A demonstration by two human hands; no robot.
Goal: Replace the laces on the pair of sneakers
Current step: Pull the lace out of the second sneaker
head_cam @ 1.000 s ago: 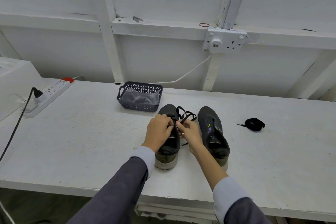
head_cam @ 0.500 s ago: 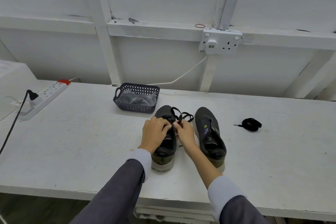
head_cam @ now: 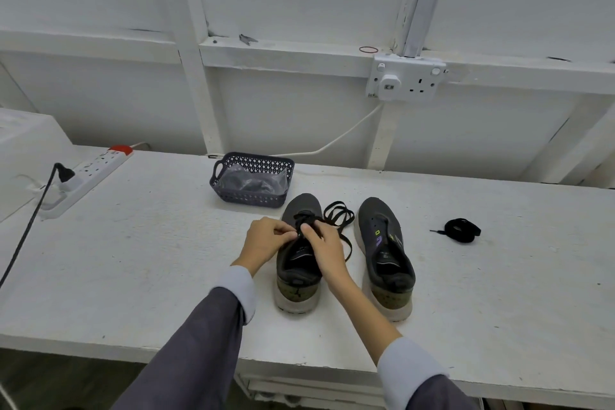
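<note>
- On the white table [head_cam: 149, 260]: a pair of dark sneakers, side by side but apart, toes toward the wall.
- Over the left sneaker [head_cam: 296, 289]: both hands, close together above the front part of the tongue.
- Left hand [head_cam: 266, 241]: fingers curled, thumb and forefinger pinching the black lace [head_cam: 339, 215] at the eyelets.
- Right hand [head_cam: 324, 248]: fingers curled too, gripping the same lace just beside the left fingertips.
- Rest of this lace: loose loops lying on the table between the two shoes, one strand running back beside the right hand.
- Right sneaker [head_cam: 386, 243]: eyelets bare, small green and purple marks on its side.
- Well to the right of it: a second lace [head_cam: 461, 230], black, rolled in a small bundle, one tip sticking out to the left.
- Just behind the left sneaker: a dark perforated basket [head_cam: 253, 163] with a clear plastic bag [head_cam: 253, 181] inside.
- At the far left of the table: a white power strip [head_cam: 93, 173] with red switch and one black plug in.
- On the wall: a white double socket [head_cam: 406, 78].
</note>
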